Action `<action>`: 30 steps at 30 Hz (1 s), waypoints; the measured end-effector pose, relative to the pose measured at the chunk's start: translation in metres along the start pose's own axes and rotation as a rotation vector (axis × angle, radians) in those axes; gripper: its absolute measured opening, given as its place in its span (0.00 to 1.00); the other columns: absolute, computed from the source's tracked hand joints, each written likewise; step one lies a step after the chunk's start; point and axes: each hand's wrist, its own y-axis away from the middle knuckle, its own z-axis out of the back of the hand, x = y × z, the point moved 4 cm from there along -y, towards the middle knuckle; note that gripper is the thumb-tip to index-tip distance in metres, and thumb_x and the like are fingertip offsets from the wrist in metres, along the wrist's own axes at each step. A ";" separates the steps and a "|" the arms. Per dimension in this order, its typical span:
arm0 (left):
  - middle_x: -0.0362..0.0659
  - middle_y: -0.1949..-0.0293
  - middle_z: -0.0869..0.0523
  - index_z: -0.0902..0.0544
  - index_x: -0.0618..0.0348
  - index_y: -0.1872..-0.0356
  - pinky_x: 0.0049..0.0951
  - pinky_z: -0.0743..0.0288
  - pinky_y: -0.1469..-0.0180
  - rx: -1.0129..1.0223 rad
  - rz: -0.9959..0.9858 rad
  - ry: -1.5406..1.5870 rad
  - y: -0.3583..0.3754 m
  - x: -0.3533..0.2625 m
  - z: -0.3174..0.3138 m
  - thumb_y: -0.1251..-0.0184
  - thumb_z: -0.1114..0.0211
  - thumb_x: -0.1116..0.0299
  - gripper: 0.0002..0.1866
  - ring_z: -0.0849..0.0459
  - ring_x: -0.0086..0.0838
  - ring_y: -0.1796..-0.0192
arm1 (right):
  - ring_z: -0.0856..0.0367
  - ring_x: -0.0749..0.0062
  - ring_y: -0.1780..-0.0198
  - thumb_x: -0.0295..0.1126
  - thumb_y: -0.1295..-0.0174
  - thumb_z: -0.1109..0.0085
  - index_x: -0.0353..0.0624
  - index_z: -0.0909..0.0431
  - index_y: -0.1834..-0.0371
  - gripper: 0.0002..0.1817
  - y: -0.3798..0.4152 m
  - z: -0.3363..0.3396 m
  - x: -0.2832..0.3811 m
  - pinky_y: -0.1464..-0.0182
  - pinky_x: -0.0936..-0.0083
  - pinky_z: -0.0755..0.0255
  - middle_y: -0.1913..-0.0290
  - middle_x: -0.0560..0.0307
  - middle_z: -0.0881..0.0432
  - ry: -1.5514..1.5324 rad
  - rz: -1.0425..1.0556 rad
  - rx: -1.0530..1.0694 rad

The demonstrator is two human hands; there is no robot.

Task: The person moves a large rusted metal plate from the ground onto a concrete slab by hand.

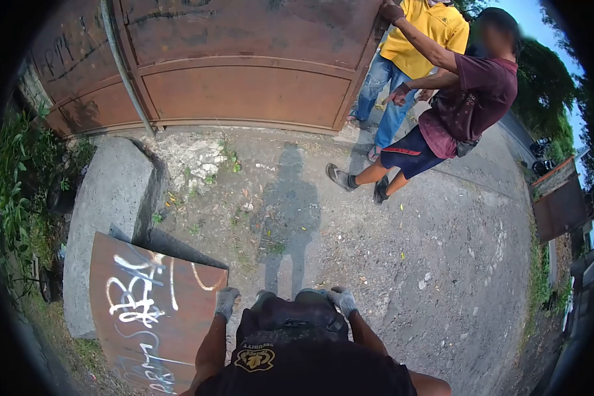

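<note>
My left hand (227, 302), in a grey-white glove, is at the right edge of a rusty metal sheet (178, 297) painted with white writing; its fingers are closed around that edge. The sheet leans against a long concrete block (112, 191). My right hand (342, 300), also gloved, is beside my right knee with nothing visible in it; its fingers are too small to read clearly. My shadow (290, 218) falls on the ground ahead.
A large rusty metal gate (244, 92) spans the top, with a pole (124, 72) against it. One person in a maroon shirt (485, 92) touches the gate's right edge; another in a yellow shirt (429, 33) stands behind. Plants (20, 191) grow at left.
</note>
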 end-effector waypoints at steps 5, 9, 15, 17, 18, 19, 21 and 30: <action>0.40 0.74 0.18 0.16 0.62 0.67 0.26 0.29 0.73 -0.039 -0.051 -0.055 -0.014 -0.028 0.001 0.38 0.37 0.65 0.10 0.21 0.24 0.75 | 0.14 0.67 0.62 0.35 0.42 0.33 0.28 0.17 0.48 0.23 -0.002 0.001 0.011 0.59 0.73 0.20 0.59 0.48 0.11 -0.139 -0.061 0.081; 0.41 0.73 0.16 0.15 0.64 0.66 0.28 0.26 0.70 -0.029 0.033 -0.006 -0.014 -0.020 -0.003 0.37 0.37 0.64 0.11 0.20 0.25 0.74 | 0.13 0.67 0.61 0.36 0.42 0.33 0.30 0.15 0.50 0.21 0.008 0.005 0.010 0.58 0.73 0.20 0.60 0.48 0.11 -0.128 -0.145 0.128; 0.42 0.72 0.15 0.16 0.65 0.65 0.28 0.24 0.72 -0.138 0.067 -0.108 -0.002 -0.004 -0.016 0.37 0.35 0.64 0.12 0.19 0.26 0.75 | 0.16 0.71 0.66 0.38 0.41 0.35 0.32 0.13 0.54 0.20 -0.032 0.011 -0.002 0.65 0.74 0.23 0.67 0.52 0.12 -0.001 0.040 0.138; 0.42 0.71 0.14 0.15 0.65 0.65 0.28 0.24 0.70 -0.141 0.083 -0.075 -0.001 0.006 -0.022 0.37 0.35 0.64 0.12 0.18 0.26 0.74 | 0.15 0.70 0.65 0.38 0.41 0.35 0.31 0.14 0.52 0.21 -0.044 0.016 0.007 0.64 0.74 0.23 0.67 0.51 0.12 -0.028 0.013 0.161; 0.43 0.71 0.14 0.15 0.65 0.66 0.28 0.24 0.70 -0.140 0.090 -0.059 0.000 0.009 -0.027 0.37 0.35 0.63 0.13 0.18 0.27 0.73 | 0.15 0.69 0.64 0.38 0.41 0.35 0.30 0.15 0.51 0.22 -0.052 0.018 0.015 0.64 0.73 0.23 0.66 0.50 0.12 -0.072 -0.014 0.173; 0.42 0.71 0.14 0.15 0.65 0.66 0.27 0.24 0.69 -0.145 0.068 -0.073 0.006 0.003 -0.033 0.38 0.35 0.64 0.12 0.18 0.26 0.73 | 0.14 0.69 0.64 0.38 0.41 0.35 0.29 0.15 0.50 0.22 -0.060 0.020 0.022 0.63 0.73 0.23 0.66 0.50 0.13 -0.117 -0.042 0.183; 0.42 0.71 0.14 0.15 0.65 0.68 0.26 0.25 0.68 -0.152 0.019 -0.109 0.016 -0.016 -0.044 0.38 0.35 0.65 0.11 0.18 0.24 0.72 | 0.14 0.67 0.67 0.33 0.39 0.36 0.28 0.19 0.46 0.22 -0.075 0.027 0.040 0.65 0.72 0.21 0.65 0.49 0.14 -0.182 -0.079 0.181; 0.40 0.73 0.16 0.15 0.64 0.69 0.23 0.26 0.67 -0.187 0.035 0.067 0.036 -0.048 -0.061 0.39 0.36 0.68 0.08 0.18 0.22 0.71 | 0.14 0.67 0.70 0.33 0.37 0.37 0.27 0.20 0.45 0.22 -0.114 0.035 0.058 0.68 0.72 0.18 0.65 0.46 0.13 -0.250 -0.055 0.228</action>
